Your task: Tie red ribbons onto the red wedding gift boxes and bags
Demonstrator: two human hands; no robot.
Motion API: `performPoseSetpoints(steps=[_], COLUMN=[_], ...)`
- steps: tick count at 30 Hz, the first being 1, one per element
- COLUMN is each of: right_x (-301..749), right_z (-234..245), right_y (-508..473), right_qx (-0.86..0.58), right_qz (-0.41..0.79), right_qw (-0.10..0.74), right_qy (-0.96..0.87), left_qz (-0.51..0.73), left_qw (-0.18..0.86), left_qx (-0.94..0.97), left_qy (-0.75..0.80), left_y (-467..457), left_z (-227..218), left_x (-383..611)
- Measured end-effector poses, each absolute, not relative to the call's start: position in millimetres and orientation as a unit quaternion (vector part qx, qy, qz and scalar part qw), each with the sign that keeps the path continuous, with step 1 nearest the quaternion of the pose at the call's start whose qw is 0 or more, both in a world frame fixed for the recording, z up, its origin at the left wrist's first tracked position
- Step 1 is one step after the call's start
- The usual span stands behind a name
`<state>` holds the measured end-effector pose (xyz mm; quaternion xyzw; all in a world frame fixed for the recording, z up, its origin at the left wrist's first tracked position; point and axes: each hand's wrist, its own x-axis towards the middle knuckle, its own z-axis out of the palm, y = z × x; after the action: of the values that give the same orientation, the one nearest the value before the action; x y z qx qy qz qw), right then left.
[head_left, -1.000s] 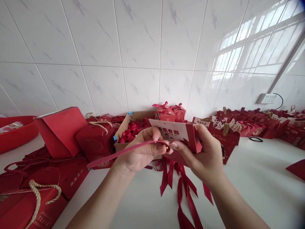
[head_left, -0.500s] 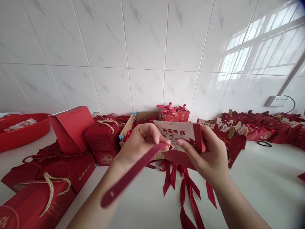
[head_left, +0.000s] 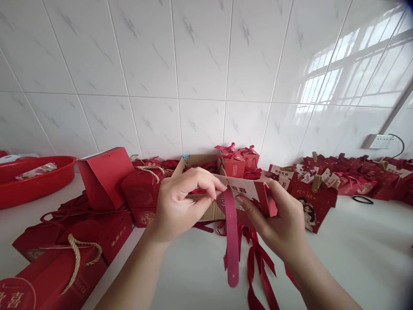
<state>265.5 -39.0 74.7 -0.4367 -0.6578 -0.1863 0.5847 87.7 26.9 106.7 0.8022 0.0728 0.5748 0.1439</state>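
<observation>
In the head view my right hand (head_left: 280, 211) grips a red gift box (head_left: 269, 200) with a white printed panel, its thumb lying across the front. My left hand (head_left: 189, 200) pinches at the box's upper edge, where a dark red strap (head_left: 231, 241) meets the panel. A small gold-coloured fastener (head_left: 226, 184) shows at the fingertips there. The strap hangs down in front of the box, its rounded end free. My left fingers hide part of the join.
Red boxes with gold rope handles (head_left: 75, 258) stand at the left, near a red basin (head_left: 38, 189). Behind my hands is a cardboard carton (head_left: 214, 213). Dark red ribbons (head_left: 258, 267) trail over the white table (head_left: 190, 275). Several finished-looking gift boxes (head_left: 314, 202) and a black band (head_left: 363, 199) lie right.
The strap has swung from pointing toward the lower left to hanging straight down. My left hand has moved its pinch up to the top edge of the box; my right hand still holds the box.
</observation>
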Motion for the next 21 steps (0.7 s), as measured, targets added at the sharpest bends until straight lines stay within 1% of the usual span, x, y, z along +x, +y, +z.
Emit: performPoseSetpoints(steps=[4,10,13,16,18,21], right_x=[264,263,265,269,273,276], right_z=[73,74,74,75,75,76], right_y=[-39,-40,-39,-37,-36,-37], right_qx=[-0.434,-0.421,-0.398,-0.364,-0.368,-0.415], right_qz=[-0.182,-0.163,-0.165,-0.169,-0.141,-0.027], right_qw=[0.582,0.574,0.573,0.568,0.561,0.557], right_qy=[-0.663,-0.683,-0.697,-0.719,-0.728,-0.719], left_qz=[0.574,0.602,0.609,0.570,0.542,0.536], left_qw=[0.097,0.050,0.058,0.099,0.110,0.100], left_qx=[0.809,0.796,0.789,0.812,0.828,0.827], left_qy=[0.086,0.046,0.062,0.079,0.094,0.134], left_y=[28,32,35,36,36,35], left_z=[109,111,112,113,113,112], left_x=[88,87,84,81,80,83])
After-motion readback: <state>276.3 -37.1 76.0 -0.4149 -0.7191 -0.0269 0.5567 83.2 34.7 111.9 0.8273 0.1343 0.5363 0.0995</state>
